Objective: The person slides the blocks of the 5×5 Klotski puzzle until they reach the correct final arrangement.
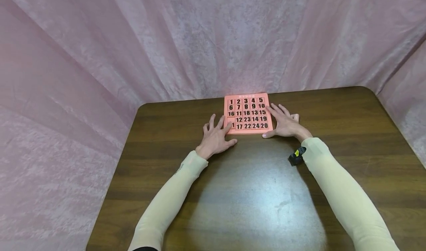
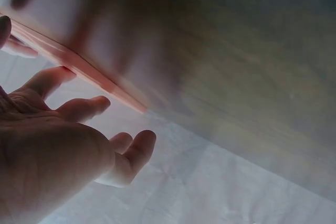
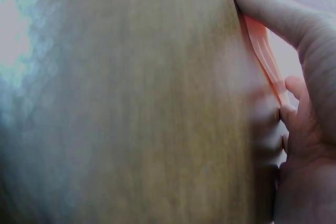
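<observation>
A pink number sliding puzzle (image 1: 246, 132) lies flat near the table's far edge, its tiles printed with black numbers. My left hand (image 1: 213, 139), fingers spread, is at its lower left, with a fingertip on the bottom-left tile, partly covering its number. An unnumbered gap sits just above that tile. Along the puzzle's right side, my right hand (image 1: 284, 123) touches the edge with extended fingers, the thumb at the lower right corner. In the left wrist view, the puzzle's side (image 2: 79, 66) runs past the fingers; in the right wrist view, the thumb (image 3: 268, 1) overlaps the puzzle's side (image 3: 265, 51).
The brown wooden table (image 1: 349, 132) reflects a bright glare in front of the puzzle. Pink velvet curtains (image 1: 213, 40) hang close behind its far edge and at the sides. A small black device (image 1: 296, 156) is at the right wrist.
</observation>
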### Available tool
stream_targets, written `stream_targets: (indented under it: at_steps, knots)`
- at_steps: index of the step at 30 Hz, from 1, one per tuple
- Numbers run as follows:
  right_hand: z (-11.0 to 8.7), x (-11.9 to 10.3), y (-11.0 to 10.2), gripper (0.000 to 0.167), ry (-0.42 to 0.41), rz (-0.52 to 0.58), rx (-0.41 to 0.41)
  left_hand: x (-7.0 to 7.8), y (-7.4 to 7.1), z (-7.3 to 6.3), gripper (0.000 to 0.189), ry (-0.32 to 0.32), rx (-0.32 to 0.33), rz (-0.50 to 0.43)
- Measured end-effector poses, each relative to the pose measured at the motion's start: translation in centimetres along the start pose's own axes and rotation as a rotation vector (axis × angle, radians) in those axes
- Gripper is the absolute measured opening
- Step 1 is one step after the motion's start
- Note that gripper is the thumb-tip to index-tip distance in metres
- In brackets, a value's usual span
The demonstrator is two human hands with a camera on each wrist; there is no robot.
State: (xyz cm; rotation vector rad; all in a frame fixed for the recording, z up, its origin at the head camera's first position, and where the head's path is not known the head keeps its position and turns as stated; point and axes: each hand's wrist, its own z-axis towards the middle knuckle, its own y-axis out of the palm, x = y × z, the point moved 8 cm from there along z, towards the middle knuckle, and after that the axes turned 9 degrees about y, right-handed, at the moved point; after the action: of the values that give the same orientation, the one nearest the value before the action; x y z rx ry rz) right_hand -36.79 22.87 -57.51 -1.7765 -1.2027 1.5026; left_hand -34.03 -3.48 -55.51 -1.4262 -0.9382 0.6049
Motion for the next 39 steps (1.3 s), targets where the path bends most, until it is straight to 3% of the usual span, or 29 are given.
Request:
stream_targets:
  at_steps: [10, 17, 24, 29, 39]
  knots:
    - [0.1, 0.4, 0.0, 0.132, 0.009, -0.001, 0.000, 0.6, 0.2, -0.4, 0.075, 0.019, 0.018, 0.029]
    - [0.5, 1.1, 0.3, 0.135, 0.010, 0.023, -0.003, 0.5, 0.0, -0.4, 0.070, 0.019, 0.018, -0.009]
    - [0.4, 1.0, 0.4, 0.134, 0.013, 0.022, 0.004, -0.5, -0.7, 1.7, 0.072, -0.001, 0.063, -0.087]
    - [0.0, 0.3, 0.6, 0.132, 0.002, 0.022, -0.001, -1.5, -0.3, 3.3, 0.078, -0.057, 0.002, -0.103]
    - [0.8, 0.7, 0.3, 0.134, 0.002, 0.032, 0.018, -1.6, -0.7, 4.1, 0.075, -0.081, -0.007, -0.063]
